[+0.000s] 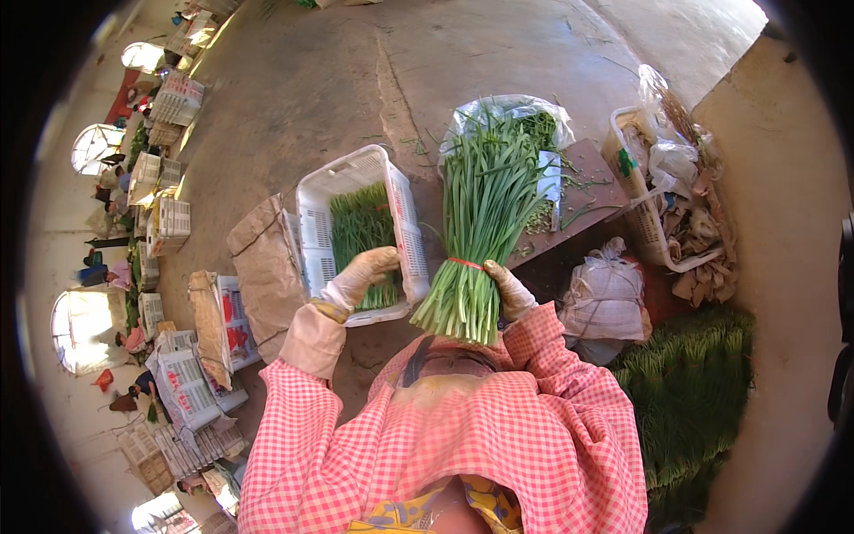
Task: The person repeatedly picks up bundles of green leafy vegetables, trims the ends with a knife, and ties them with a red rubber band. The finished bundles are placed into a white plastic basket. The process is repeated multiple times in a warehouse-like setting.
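A thick bunch of green garlic chives (484,220), bound by a red band (465,263), stands in front of my body with its cut pale ends toward me. My gloved right hand (510,290) grips its right side, thumb beside the band; the other fingers are hidden behind the stalks. My gloved left hand (363,275) is over the near part of a white plastic crate (408,220), fingertips at its right rim. Whether it grips the rim is unclear. Inside the crate lie banded chives (360,223).
Right of the bunch, a cleaver (550,180) rests on a brown board (597,180) with green scraps. Behind is a clear plastic bag (564,123). A scrap-filled crate (634,180), a tied white sack (604,294) and many chive bunches (687,400) stand right. Brown paper (263,260) lies left.
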Demonstrator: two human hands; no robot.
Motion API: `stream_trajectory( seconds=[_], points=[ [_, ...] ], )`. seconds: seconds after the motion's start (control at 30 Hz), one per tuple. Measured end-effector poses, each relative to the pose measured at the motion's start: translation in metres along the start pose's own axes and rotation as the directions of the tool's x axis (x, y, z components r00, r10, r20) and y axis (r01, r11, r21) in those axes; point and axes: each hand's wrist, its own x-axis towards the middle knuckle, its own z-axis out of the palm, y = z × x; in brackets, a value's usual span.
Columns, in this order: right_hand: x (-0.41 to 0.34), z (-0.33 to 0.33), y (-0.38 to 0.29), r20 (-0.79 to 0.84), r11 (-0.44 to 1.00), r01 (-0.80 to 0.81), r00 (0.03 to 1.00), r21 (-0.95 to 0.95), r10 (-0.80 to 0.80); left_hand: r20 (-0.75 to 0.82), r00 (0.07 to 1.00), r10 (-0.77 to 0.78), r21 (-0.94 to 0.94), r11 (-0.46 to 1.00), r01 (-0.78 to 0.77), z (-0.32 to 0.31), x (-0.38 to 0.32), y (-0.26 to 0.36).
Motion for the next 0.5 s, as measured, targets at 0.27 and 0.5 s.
stream_trajectory(
  seconds=[0.27,0.5],
  points=[
    [0.056,0.066,0.075,0.050,0.937,-0.004,0.998,-0.349,0.023,0.416,0.909,0.028,-0.657,0.700,0.280,-0.033,0.057,0.024],
    [0.039,0.076,0.048,-0.055,0.948,-0.068,0.997,-0.310,0.054,0.100,0.987,-0.123,-0.228,0.963,0.143,-0.047,-0.034,0.000]
  ],
)
